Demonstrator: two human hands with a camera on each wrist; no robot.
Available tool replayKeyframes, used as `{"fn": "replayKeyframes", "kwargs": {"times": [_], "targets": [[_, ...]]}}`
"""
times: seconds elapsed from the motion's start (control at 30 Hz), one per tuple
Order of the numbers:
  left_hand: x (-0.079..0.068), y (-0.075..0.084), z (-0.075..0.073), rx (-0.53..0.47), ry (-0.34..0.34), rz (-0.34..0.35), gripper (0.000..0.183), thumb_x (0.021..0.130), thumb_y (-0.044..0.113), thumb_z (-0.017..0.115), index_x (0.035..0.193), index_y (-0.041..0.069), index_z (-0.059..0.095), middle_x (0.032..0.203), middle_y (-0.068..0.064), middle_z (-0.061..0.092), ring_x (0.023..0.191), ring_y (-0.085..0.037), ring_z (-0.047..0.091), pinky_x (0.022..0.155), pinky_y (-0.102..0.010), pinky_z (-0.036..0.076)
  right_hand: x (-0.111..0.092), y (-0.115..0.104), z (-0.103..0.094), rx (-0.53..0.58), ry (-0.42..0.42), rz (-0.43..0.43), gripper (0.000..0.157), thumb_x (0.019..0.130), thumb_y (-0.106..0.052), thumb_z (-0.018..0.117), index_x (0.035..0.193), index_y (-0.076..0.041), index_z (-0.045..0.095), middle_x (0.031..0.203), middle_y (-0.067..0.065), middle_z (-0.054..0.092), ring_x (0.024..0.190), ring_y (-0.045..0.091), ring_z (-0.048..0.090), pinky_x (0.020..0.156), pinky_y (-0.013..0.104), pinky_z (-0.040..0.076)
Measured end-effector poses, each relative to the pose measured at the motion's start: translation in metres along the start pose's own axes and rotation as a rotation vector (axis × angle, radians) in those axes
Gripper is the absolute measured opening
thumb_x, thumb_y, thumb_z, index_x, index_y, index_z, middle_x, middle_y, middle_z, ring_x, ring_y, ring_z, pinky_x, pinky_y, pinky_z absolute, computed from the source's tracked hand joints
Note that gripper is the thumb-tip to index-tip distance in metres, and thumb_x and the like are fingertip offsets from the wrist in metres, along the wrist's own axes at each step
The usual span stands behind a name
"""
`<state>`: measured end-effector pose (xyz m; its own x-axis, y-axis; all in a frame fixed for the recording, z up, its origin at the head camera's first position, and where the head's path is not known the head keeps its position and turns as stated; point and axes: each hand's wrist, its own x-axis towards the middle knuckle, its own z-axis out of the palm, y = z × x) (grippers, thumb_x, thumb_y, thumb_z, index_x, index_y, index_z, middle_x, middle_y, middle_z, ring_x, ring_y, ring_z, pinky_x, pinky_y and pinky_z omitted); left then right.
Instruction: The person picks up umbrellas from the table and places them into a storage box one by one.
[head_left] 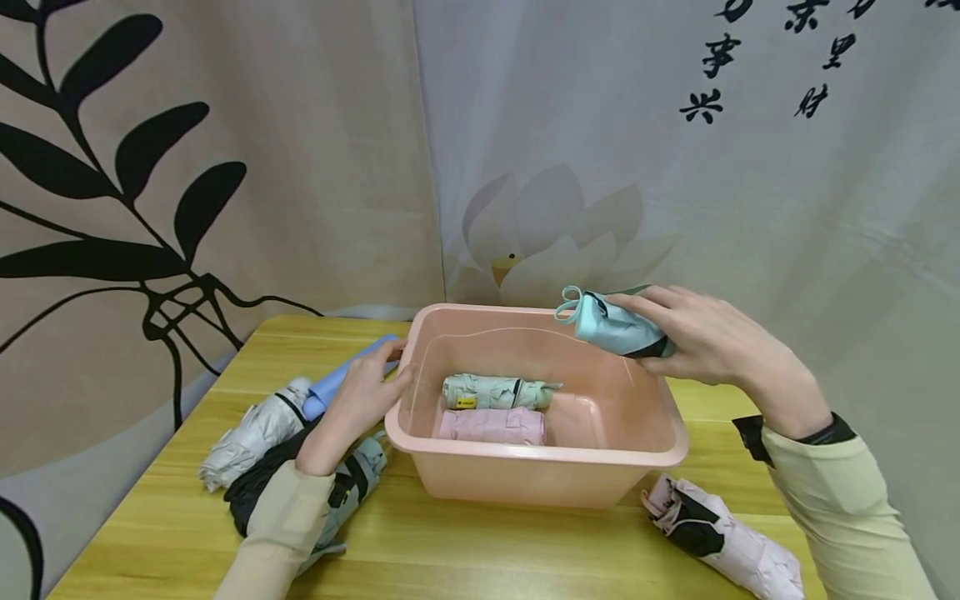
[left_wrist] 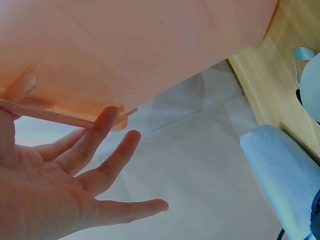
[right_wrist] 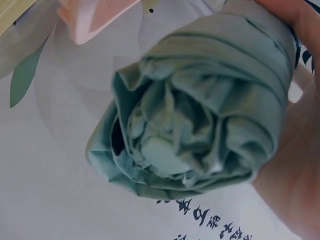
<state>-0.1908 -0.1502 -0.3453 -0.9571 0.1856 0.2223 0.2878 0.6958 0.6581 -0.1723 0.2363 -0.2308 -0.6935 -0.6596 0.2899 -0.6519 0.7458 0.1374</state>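
Note:
In the head view my right hand (head_left: 708, 333) grips a folded light blue umbrella (head_left: 622, 327) above the basin's back right corner. Its gathered, pleated end (right_wrist: 170, 145) fills much of the right wrist view. My left hand (head_left: 367, 396) holds the left rim of the pink plastic basin (head_left: 517, 475). From the left wrist view, its thumb goes behind the rim while the other fingers (left_wrist: 107, 172) spread along the outside. Two folded umbrellas lie inside the basin, a pale green one (head_left: 495, 392) and a pink one (head_left: 492, 426).
Left of the basin lie several folded umbrellas: silver-white (head_left: 258, 433), blue (head_left: 330, 385), black (head_left: 262, 479) and grey-green (head_left: 360, 483). A pale pink umbrella (head_left: 727, 537) lies at the front right of the wooden table (head_left: 450, 550). Printed cloth (head_left: 337, 167) hangs behind.

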Motion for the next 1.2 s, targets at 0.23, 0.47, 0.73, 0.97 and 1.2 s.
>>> {"fn": "replayKeyframes", "kwargs": {"times": [0.23, 0.47, 0.73, 0.97, 1.2], "targets": [[0.000, 0.000, 0.000, -0.019, 0.008, 0.002, 0.046, 0.091, 0.026, 0.052, 0.132, 0.006, 0.046, 0.126, -0.018, 0.056, 0.119, -0.033, 0.050, 0.093, -0.050, 0.044, 0.017, -0.005, 0.000, 0.032, -0.044, -0.009, 0.068, 0.073, -0.026, 0.071, 0.135, -0.020, 0.042, 0.115, 0.005, 0.056, 0.099, 0.024, 0.055, 0.076, 0.042, 0.048], [-0.001, -0.002, 0.000, -0.017, 0.010, 0.006, 0.045, 0.091, 0.025, 0.052, 0.132, 0.006, 0.046, 0.125, -0.019, 0.056, 0.119, -0.034, 0.050, 0.093, -0.050, 0.044, 0.037, -0.013, 0.004, 0.041, -0.051, -0.060, 0.069, 0.074, -0.029, 0.071, 0.136, -0.021, 0.042, 0.116, 0.006, 0.056, 0.101, 0.024, 0.055, 0.076, 0.041, 0.049], [-0.001, -0.002, -0.001, -0.034, -0.007, -0.003, 0.046, 0.092, 0.027, 0.051, 0.133, 0.007, 0.044, 0.127, -0.019, 0.054, 0.120, -0.034, 0.050, 0.092, -0.050, 0.044, 0.052, -0.024, 0.013, 0.060, -0.077, -0.103, 0.068, 0.076, -0.030, 0.070, 0.137, -0.023, 0.040, 0.114, 0.003, 0.055, 0.094, 0.021, 0.053, 0.069, 0.036, 0.048], [-0.001, -0.001, 0.000, -0.021, 0.003, -0.013, 0.047, 0.092, 0.027, 0.051, 0.133, 0.006, 0.044, 0.126, -0.019, 0.055, 0.120, -0.034, 0.049, 0.093, -0.051, 0.044, 0.066, -0.035, 0.024, 0.037, -0.078, -0.180, 0.071, 0.076, -0.031, 0.071, 0.138, -0.023, 0.038, 0.111, 0.001, 0.054, 0.091, 0.018, 0.051, 0.069, 0.033, 0.046], [-0.001, 0.000, -0.001, -0.026, 0.008, -0.020, 0.047, 0.091, 0.027, 0.052, 0.133, 0.006, 0.044, 0.126, -0.019, 0.056, 0.121, -0.034, 0.049, 0.094, -0.050, 0.043, 0.080, -0.048, 0.036, -0.034, -0.068, -0.256, 0.070, 0.078, -0.038, 0.068, 0.139, -0.021, 0.037, 0.106, 0.001, 0.054, 0.084, 0.017, 0.052, 0.063, 0.031, 0.048]]}}
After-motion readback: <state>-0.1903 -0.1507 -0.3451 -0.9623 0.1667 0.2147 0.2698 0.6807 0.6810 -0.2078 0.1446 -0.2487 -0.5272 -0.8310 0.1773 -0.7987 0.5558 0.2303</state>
